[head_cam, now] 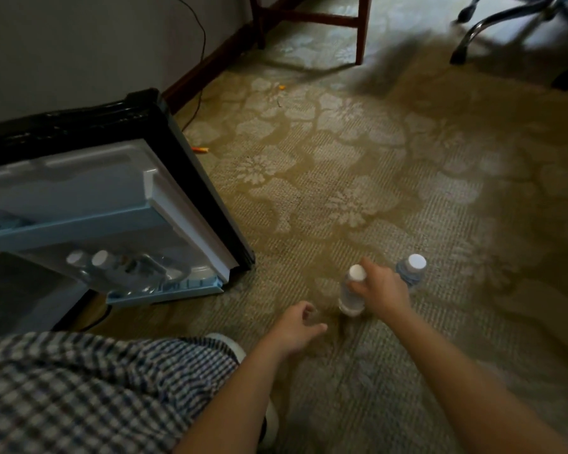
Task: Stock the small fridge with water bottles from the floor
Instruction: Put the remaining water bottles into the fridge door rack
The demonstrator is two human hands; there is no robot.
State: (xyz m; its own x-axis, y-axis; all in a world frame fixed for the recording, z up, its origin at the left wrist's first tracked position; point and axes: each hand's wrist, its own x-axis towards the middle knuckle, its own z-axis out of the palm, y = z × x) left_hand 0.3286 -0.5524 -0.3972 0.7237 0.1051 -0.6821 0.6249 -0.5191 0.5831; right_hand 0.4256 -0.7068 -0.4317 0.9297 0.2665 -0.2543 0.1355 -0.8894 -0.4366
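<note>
My right hand (382, 290) grips a clear water bottle (351, 301) with a white cap, upright on the carpet. Just right of it stands a second water bottle (412, 270), partly hidden behind my hand. My left hand (295, 329) hovers low beside the held bottle, fingers loosely curled, holding nothing. At the left the small fridge's open door (118, 198) faces me; its lower shelf (168, 288) holds two white-capped bottles (89, 262). The fridge's inside is mostly out of frame.
Patterned beige carpet (341, 178) spreads ahead. Wooden table legs (363, 31) stand at the back, an office chair base (505, 31) at the top right. A cable (199, 93) runs along the wall. My checkered shorts leg (89, 388) fills the lower left.
</note>
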